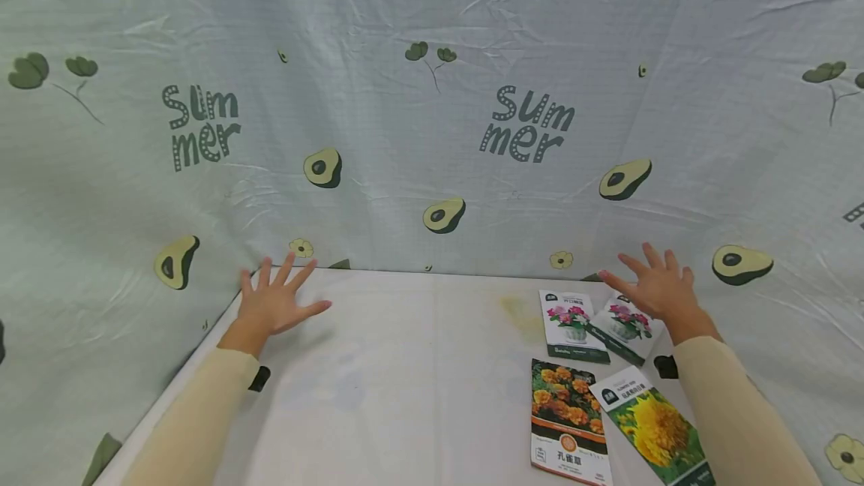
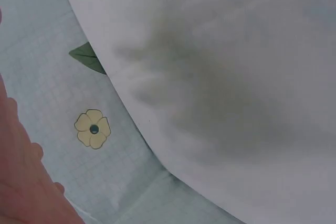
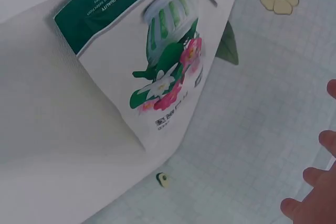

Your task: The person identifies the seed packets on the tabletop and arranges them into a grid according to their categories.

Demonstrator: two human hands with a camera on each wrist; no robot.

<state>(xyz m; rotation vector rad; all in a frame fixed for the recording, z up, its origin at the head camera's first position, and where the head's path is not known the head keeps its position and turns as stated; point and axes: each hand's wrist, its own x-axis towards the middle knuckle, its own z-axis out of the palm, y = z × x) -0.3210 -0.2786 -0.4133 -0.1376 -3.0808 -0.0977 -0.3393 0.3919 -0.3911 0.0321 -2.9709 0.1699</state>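
Lying nearest on the white desk (image 1: 391, 396), the orange-flower packet (image 1: 565, 411) and yellow-flower packet (image 1: 656, 427) show only in the head view. Farther back are a pink-flower packet (image 1: 574, 327) and its angled twin (image 1: 624, 330); only the right wrist view makes "HIGH QUALITY" legible. The left hand (image 1: 271, 307) and right hand (image 1: 661, 291) reach forward, fingers spread, grasping nothing, the right beside the twin. Behind hangs pale cloth (image 1: 391, 118) printed with avocados.

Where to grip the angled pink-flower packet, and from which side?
Pinch the angled pink-flower packet by its right long edge, coming from the person's right, likely with the right hand. It lies on the table, which is bare along that edge; its lower left corner seems to overlap the other pink-flower packet, so a left-side grip could snag both.
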